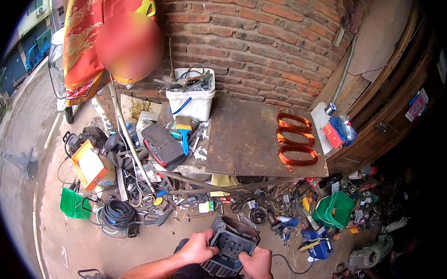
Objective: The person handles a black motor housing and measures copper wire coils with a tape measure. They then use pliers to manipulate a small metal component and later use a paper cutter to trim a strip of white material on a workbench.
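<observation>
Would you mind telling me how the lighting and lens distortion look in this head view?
Head view: soft, even daylight, no harsh glare; strong fisheye bending, with a black rim around the picture; the brick wall curves; both hands, left hand and right hand, on the grey motor housing, look sharp.

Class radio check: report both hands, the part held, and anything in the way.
Left hand and right hand both grip the grey motor housing. Tools and cables litter floor ahead.

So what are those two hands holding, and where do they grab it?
Both hold a dark ribbed motor housing: left hand on its left side, right hand on its lower right edge.
</observation>
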`<act>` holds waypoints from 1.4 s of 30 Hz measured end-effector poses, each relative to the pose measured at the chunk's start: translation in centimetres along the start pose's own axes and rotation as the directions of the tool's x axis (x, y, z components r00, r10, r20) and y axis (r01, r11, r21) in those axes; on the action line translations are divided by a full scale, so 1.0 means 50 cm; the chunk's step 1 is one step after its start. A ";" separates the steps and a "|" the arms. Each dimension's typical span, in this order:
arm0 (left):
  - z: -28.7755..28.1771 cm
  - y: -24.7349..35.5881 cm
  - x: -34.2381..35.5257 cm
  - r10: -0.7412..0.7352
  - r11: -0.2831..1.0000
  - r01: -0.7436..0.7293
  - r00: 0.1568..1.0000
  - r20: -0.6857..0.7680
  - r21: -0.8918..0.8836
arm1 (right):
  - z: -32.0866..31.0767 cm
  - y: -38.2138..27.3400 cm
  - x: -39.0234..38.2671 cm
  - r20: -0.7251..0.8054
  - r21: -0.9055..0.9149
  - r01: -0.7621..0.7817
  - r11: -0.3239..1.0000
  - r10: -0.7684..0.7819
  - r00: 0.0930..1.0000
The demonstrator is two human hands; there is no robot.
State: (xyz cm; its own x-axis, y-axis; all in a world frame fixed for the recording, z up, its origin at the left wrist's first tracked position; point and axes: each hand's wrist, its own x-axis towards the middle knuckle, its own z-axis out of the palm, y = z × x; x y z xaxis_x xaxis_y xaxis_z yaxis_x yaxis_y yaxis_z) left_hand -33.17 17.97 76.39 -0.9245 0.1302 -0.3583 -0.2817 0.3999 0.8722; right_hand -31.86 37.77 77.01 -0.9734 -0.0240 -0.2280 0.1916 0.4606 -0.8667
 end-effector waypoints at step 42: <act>-0.150 0.455 0.955 0.191 0.541 -0.329 0.944 0.267 0.774 | -0.173 0.030 0.682 -0.140 0.612 0.125 0.781 -0.048 0.989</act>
State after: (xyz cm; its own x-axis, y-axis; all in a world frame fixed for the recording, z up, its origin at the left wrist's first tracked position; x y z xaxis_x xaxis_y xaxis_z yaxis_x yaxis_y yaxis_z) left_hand -85.64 26.47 81.63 -0.8583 0.4420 -0.2608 0.3501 0.8758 0.3322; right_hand -65.87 45.30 71.76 -0.9895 0.0785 -0.1211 0.1048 -0.1869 -0.9768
